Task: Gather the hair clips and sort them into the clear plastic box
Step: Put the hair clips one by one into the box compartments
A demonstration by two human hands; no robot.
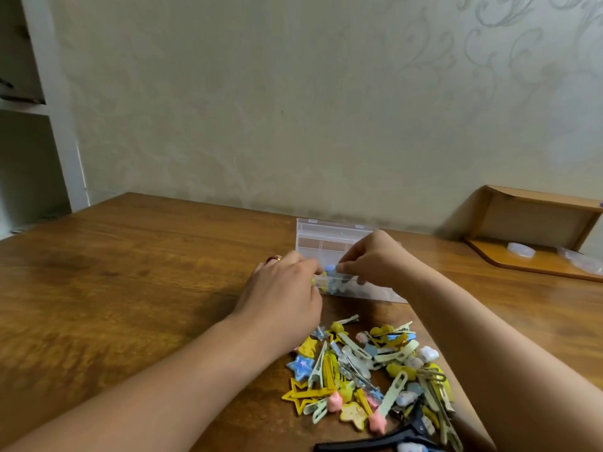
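Two hands meet over the near edge of the clear plastic box [329, 238], which stands open on the wooden worktop [137, 256] with its lid raised toward the wall. The left hand [287, 288] and the right hand [375, 259] both have their fingers curled, pinching a small blue hair clip [330, 268] between them just above the box's front compartments. Nearer the person, a loose pile of hair clips [368, 370] lies on the worktop, yellow, pale green, pink and blue, with a long dark clip [375, 442] at its near edge.
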